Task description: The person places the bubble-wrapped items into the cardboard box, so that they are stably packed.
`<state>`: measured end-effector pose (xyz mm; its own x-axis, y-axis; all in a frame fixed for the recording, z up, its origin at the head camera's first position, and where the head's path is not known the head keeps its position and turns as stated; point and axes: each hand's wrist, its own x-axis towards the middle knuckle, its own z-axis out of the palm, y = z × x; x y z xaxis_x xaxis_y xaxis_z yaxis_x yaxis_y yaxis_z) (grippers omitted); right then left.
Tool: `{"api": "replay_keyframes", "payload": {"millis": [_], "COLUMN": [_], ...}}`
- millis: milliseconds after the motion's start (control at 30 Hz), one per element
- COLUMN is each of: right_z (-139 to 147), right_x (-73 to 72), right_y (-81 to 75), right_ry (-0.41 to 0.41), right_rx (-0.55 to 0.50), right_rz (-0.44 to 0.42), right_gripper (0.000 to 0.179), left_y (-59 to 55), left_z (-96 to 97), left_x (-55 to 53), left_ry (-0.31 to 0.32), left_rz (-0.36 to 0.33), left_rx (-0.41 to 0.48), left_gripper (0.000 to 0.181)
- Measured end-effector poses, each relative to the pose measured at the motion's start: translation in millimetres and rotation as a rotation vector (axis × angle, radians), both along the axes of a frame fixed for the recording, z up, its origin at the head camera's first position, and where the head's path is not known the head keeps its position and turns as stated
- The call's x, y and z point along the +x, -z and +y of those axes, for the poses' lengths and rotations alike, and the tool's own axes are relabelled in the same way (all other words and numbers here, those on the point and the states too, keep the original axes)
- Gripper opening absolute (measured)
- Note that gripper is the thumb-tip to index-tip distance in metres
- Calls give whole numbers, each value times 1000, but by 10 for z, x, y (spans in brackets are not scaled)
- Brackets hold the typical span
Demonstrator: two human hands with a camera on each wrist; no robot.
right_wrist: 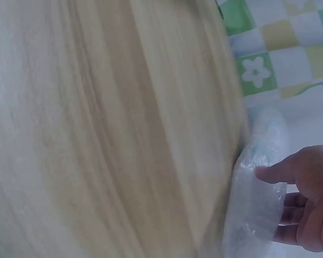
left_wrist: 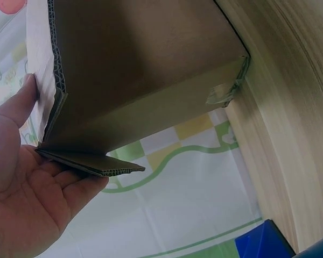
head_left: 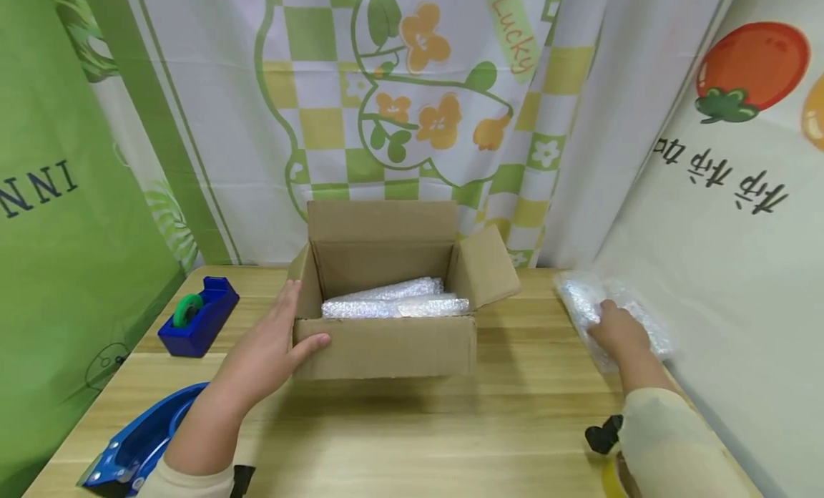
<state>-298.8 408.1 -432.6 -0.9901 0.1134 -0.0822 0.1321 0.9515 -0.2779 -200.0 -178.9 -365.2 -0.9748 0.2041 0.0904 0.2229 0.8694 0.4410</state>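
Observation:
An open cardboard box stands mid-table with bubble-wrapped packages inside. My left hand grips the box's near left corner. In the left wrist view, the thumb of that left hand lies on one flap and its fingers bend under a side flap. At the table's right edge, my right hand holds a bubble-wrapped package. The right wrist view shows the thumb of this right hand across the clear wrap and the fingers behind it. What the wrap encloses is hidden.
On the left stands a blue tape dispenser with a green roll. A larger blue tool lies partly behind my left forearm. A yellow tape roll sits beside my right sleeve. Curtains hang behind the wooden table.

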Motion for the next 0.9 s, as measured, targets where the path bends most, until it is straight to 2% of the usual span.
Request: {"api": "replay_keyframes", "payload": {"millis": [133,233,400,600,900], "right_z": [-55,-131,-323,-603,-1087], "right_x": [-1,6,44,134,334], "right_y": [-141,-283,-627,-1097,-1569], "right_ry": [-17,-29,-71,-105,-188], "right_rx": [8,4,-5,-3,-45], "right_rz": [28,91,206,302,430], "right_gripper": [66,65,63,64,65], "left_y": [-8,-17,-26,-17,-4], "left_z": [2,0,5,1,-5], "left_x": [0,-1,-2,-1,-13], "left_ry": [-2,1,2,1,-2], "left_rz": [2,8,16,14,-10], "left_rx": [-7,-13,-21,-19,-6], "left_gripper": [102,102,103,102,102]}}
